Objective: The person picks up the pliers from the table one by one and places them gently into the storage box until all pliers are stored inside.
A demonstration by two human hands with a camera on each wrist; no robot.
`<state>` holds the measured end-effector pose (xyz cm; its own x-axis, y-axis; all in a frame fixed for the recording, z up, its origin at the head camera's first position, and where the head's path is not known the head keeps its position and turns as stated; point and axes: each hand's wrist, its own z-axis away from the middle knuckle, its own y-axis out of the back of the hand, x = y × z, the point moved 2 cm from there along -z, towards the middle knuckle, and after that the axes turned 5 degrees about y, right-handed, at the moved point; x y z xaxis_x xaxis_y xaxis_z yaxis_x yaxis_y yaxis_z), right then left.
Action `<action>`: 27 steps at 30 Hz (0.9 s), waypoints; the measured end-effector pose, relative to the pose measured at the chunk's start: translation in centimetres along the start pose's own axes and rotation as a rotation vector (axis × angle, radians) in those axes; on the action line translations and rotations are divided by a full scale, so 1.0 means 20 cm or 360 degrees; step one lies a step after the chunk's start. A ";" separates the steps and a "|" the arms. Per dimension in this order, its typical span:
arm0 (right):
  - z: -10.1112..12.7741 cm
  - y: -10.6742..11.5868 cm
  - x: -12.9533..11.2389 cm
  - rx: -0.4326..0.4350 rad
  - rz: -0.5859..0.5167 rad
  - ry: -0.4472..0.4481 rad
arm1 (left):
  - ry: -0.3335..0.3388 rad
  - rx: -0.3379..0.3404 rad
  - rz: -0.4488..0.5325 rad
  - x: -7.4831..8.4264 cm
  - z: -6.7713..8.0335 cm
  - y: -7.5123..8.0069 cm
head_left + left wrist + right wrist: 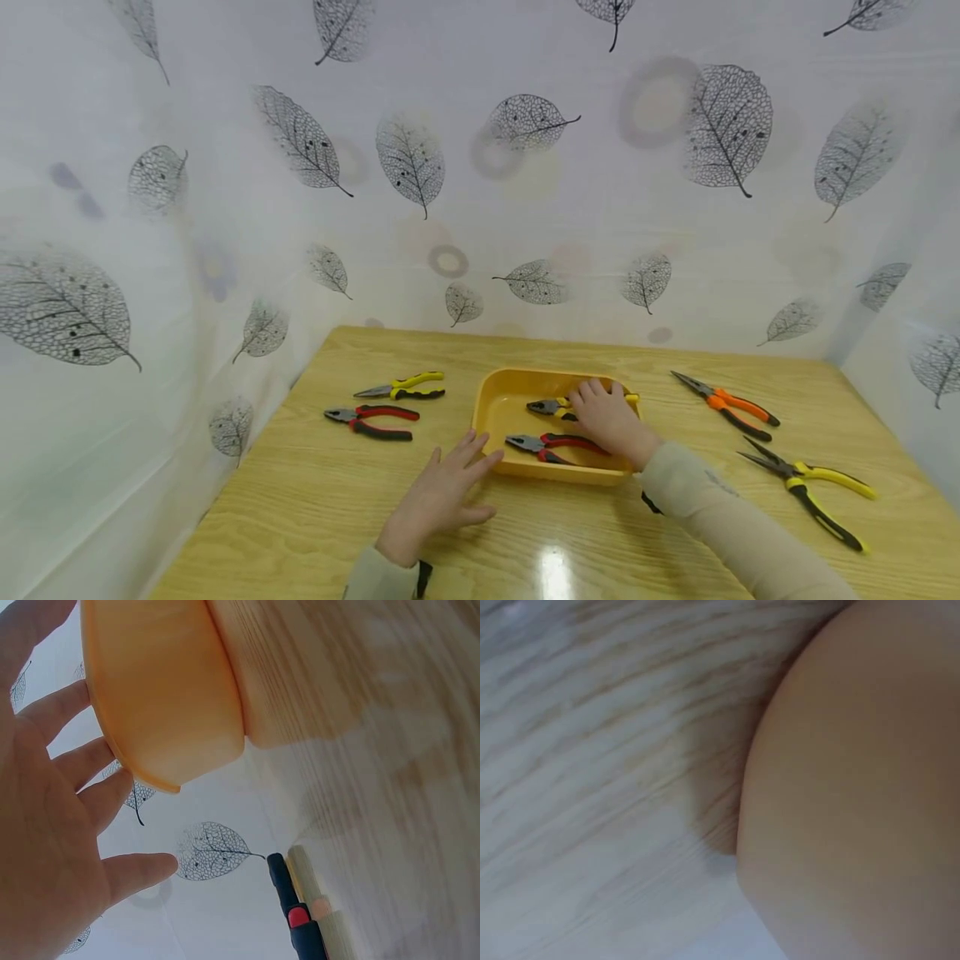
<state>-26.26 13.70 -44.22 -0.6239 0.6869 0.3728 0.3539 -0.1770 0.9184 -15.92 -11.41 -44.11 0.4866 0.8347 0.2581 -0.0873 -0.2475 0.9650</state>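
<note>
Head view: right hand (609,418) inside the yellow tray (491,398), lying over the yellow-handled pliers (546,407); whether the fingers grip them, cannot tell. Red-handled pliers (551,447) also in the tray, near its front wall. Left hand (442,493) flat on the worktop (315,500), fingers spread and holding nothing, tips at the tray's front corner, likely steadying it. Four more pliers on the worktop, two on either side.

Left wrist view: straight fingers (71,761) against the tray's outer wall (165,697); black and red handle (294,915) below.

Right wrist view: blurred wood grain and orange tray wall (855,795) only; no fingers visible.
</note>
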 end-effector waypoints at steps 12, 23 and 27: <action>-0.01 -0.02 -0.02 0.0031 0.0001 0.0035 | -0.0003 -0.0007 -0.0022 0.00 0.00 -0.01; -0.03 -0.05 -0.05 -0.0113 -0.0211 -0.0006 | 0.0003 -0.0021 -0.0031 0.00 0.00 -0.01; -0.04 -0.06 -0.05 -0.0131 -0.0274 -0.0016 | 0.0004 -0.0015 -0.0039 0.00 0.00 -0.01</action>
<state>-26.58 12.68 -45.65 -0.6632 0.7190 0.2081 0.1841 -0.1127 0.9764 -15.98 -11.44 -44.24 0.4864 0.8417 0.2342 -0.0836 -0.2220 0.9714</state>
